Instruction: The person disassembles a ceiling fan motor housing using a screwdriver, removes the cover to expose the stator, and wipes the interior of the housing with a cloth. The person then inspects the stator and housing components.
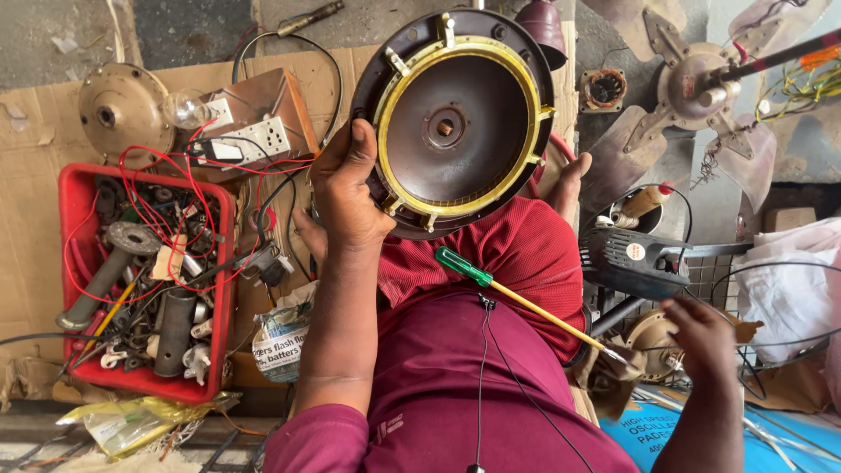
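The left hand (346, 188) grips the rim of a round brown motor housing (455, 123) — thumb on the near face, the other fingers wrapped behind the edge — and holds it tilted up over the lap, its open side to the camera. Inside the housing a brass-coloured ring (457, 127) runs round a dark disc with a small hub at its middle.

A screwdriver (517, 298) with a green handle and yellow shaft lies across the red shirt and maroon trousers, handle just below the housing, tip pointing lower right. The right hand (701, 337) hovers at that tip, beside a small round metal part; its fingers are curled loosely, and whether they pinch anything I cannot tell.

To the left, on flattened cardboard (35, 175), stands a red tray (70, 188) full of bolts, tubes and red wire. Above it lie a metal disc (123, 109), a clear bulb (186, 107) and a white socket board (254, 140) on a brown box. A grey power tool (635, 258) lies to the right of the lap, near the right hand. Further up right sits a fan (692, 88) with dusty blades — well apart from both hands.
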Demonstrator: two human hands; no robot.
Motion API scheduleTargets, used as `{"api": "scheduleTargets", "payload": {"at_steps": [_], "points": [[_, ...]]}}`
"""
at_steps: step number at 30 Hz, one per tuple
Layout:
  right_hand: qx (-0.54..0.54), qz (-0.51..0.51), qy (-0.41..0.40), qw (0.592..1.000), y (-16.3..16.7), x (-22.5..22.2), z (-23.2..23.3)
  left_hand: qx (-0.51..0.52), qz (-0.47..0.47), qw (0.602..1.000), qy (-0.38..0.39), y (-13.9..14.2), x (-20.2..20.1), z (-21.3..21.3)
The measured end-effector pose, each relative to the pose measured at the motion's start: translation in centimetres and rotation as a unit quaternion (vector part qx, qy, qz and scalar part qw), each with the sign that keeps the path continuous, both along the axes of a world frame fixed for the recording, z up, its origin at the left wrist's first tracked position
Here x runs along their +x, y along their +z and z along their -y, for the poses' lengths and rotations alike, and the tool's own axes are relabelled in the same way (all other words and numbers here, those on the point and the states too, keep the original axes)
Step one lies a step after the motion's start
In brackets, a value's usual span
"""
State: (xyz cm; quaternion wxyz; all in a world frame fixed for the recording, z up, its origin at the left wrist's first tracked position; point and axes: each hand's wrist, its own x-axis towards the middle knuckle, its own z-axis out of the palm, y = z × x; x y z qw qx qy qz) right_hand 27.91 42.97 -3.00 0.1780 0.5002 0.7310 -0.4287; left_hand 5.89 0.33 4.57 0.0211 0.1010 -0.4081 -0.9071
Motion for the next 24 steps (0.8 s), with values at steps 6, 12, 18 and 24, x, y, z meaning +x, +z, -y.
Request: {"api": "scheduleTargets", "payload": {"at_steps": [6, 12, 18, 24], "points": [[-0.126, -0.252, -0.06, 0.958, -0.5, -3.6, 0.5, 0.011, -0.028, 0.997, 0.066, -0.3, -0.1, 2.4], [-0.277, -0.315, 0.023, 0.908, -3.4, -6.3, 4.9, 0.045, -0.049, 0.985, 0.158, 1.7, 1.4, 8.6], [-0.505, -0.309, 0.082, 0.802, -4.0, -9.0, 12.5, -0.049, -0.048, 0.982, 0.178, 3.2, 7.3, 13.1], [-0.623, -0.23, 0.245, 0.706, 0.0, -12.6, 18.0, -0.058, 0.066, 0.983, 0.163, 1.5, 12.9, 14.7]]}}
